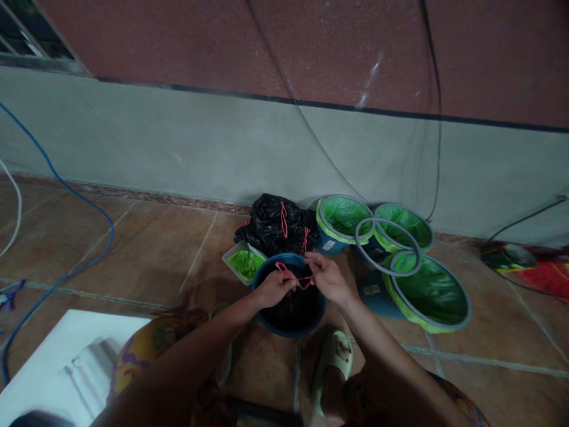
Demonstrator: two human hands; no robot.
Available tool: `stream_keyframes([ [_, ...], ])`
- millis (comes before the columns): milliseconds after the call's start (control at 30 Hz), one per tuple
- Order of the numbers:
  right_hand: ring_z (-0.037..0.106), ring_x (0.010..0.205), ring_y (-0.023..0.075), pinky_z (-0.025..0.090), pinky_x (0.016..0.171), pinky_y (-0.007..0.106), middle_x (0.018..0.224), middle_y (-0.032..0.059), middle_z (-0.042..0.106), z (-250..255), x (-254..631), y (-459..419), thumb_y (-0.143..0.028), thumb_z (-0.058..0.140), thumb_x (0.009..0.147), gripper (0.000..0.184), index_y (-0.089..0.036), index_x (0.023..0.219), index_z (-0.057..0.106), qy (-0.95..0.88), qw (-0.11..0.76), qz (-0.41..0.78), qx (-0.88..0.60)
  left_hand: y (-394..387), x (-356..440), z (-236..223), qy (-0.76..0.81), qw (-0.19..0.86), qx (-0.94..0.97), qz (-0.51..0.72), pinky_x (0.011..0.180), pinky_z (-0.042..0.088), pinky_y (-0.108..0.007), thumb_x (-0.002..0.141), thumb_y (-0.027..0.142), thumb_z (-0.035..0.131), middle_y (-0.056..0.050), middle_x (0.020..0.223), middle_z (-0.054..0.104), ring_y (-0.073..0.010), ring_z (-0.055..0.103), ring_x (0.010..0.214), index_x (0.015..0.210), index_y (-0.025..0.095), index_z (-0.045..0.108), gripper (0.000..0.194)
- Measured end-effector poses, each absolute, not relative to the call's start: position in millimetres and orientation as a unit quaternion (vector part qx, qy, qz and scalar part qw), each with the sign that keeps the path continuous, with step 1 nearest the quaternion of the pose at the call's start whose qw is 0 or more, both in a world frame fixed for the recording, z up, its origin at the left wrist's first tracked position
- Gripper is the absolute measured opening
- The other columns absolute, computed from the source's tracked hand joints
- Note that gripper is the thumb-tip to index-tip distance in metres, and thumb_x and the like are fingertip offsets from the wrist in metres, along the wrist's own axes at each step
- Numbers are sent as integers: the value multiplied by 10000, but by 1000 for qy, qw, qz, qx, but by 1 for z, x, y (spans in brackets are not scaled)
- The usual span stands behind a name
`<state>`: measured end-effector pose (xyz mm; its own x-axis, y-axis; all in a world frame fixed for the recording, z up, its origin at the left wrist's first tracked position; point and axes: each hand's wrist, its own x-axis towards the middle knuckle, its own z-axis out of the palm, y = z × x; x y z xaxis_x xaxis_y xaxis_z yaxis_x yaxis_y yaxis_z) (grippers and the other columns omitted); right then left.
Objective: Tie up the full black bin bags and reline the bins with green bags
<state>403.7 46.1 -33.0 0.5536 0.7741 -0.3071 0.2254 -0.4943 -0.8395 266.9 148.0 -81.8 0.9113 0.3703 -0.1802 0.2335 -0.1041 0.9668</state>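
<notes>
Both my hands are over a blue bin that stands on the floor before me, with a black plastic bag inside it. My left hand pinches a pink drawstring at the bin's middle. On the right, my right hand has its thumb and finger closed on the other end of the same string. A short stretch of string runs between the two hands. Behind the bin, against the wall, sit black garbage bags with pink strings.
Several bins with green liners stand to the right: one bin, another and a larger one. A loose grey ring lies across their rims. A small tray holds green plastic. A blue hose runs along the left.
</notes>
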Motion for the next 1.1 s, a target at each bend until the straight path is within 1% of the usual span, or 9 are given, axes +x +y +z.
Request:
stream_keyframes([
  [67, 618, 649, 110, 490, 619, 242, 1183, 84, 678, -38, 399, 44, -140, 422, 851, 422, -195, 1235, 588, -376, 330, 366, -784, 147, 267, -84, 201, 640, 739, 69, 611, 462, -224, 852, 211, 508, 16, 662, 598, -102, 555, 593, 780, 154, 632, 154],
  [167, 641, 797, 136, 468, 724, 238, 1043, 60, 715, -42, 387, 41, -66, 483, 798, 355, -180, 1097, 638, -463, 251, 360, -770, 146, 268, -88, 204, 647, 728, 97, 600, 471, -230, 824, 180, 527, 18, 671, 605, -97, 548, 577, 751, 160, 608, 111],
  [367, 640, 860, 169, 411, 747, 258, 899, 56, 731, -33, 387, 41, -181, 527, 871, 190, -188, 922, 710, -481, 142, 297, -813, 145, 269, -86, 266, 708, 646, 100, 540, 474, -223, 759, 167, 597, 11, 648, 645, -91, 579, 513, 742, 148, 596, 25],
  [500, 640, 777, 157, 400, 683, 251, 835, 43, 736, -21, 390, 41, -260, 525, 896, 225, -209, 852, 739, -473, 133, 286, -823, 147, 267, -78, 332, 771, 537, 82, 560, 489, -238, 695, 205, 681, -9, 641, 674, -111, 620, 538, 722, 138, 592, 114],
  [633, 631, 734, 138, 400, 664, 237, 797, 20, 731, -16, 388, 38, -258, 536, 889, 220, -225, 871, 753, -503, 140, 316, -792, 148, 265, -77, 340, 795, 495, 86, 611, 491, -251, 595, 203, 751, 10, 604, 653, -108, 604, 569, 670, 138, 606, 176],
  [733, 644, 778, 157, 405, 690, 252, 833, 32, 736, -16, 388, 37, -274, 555, 876, 208, -228, 898, 757, -511, 93, 319, -793, 148, 267, -80, 334, 743, 568, 119, 634, 473, -249, 557, 138, 731, 10, 627, 659, -112, 590, 608, 620, 144, 612, 134],
  [900, 660, 905, 198, 421, 767, 280, 950, 65, 739, -21, 389, 38, -238, 510, 883, 240, -219, 960, 736, -494, 66, 303, -812, 150, 267, -79, 252, 590, 755, 131, 626, 425, -235, 611, 73, 614, 23, 635, 624, -113, 556, 635, 636, 158, 622, 89],
  [1000, 645, 990, 195, 423, 842, 280, 1074, 72, 719, -28, 387, 41, -156, 480, 869, 288, -211, 1053, 695, -492, 110, 276, -818, 148, 266, -76, 218, 534, 803, 147, 622, 412, -225, 641, 55, 552, 32, 645, 597, -108, 533, 642, 664, 171, 600, 127],
  [1100, 639, 973, 179, 429, 847, 267, 1053, 77, 714, -39, 383, 45, -137, 435, 886, 281, -179, 1033, 670, -500, 174, 294, -796, 145, 265, -73, 201, 490, 829, 180, 641, 409, -226, 660, 36, 516, 21, 684, 596, -108, 524, 660, 697, 175, 603, 167],
])
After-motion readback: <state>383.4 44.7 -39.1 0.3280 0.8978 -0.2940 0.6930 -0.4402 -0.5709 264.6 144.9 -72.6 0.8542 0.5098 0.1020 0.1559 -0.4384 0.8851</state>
